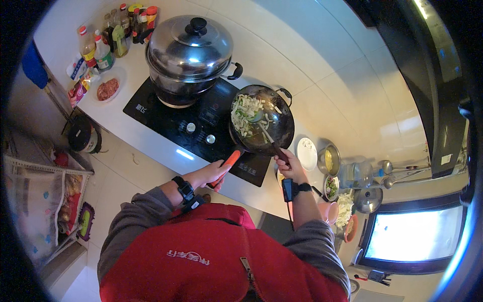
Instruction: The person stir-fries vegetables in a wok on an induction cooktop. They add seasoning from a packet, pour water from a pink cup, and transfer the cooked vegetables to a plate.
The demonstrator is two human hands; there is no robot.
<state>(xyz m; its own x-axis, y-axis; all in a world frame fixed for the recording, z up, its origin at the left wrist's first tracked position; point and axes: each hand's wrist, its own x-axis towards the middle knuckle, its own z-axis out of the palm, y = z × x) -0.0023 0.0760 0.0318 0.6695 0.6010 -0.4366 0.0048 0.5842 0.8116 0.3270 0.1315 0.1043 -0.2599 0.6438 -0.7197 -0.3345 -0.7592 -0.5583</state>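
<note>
My left hand [217, 173] grips the red handle [228, 166] of a dark wok [281, 128] on the right part of a black cooktop [169, 122]. In my right hand [291, 166] is the dark handle of a metal spatula [268, 135], whose blade lies among the food inside the wok. Sliced pale and green vegetables [245, 113] are gathered mostly on the wok's left side. To the left of the wok, a large lidded steel pot [188, 49] stands on the cooktop.
Sauce bottles [103, 54] and a dish of raw minced meat [108, 90] stand at the left. Right of the wok are a white plate [306, 153], a steel bowl [329, 160], a small bowl of chopped vegetables [331, 188] and a large plastic bottle [356, 174].
</note>
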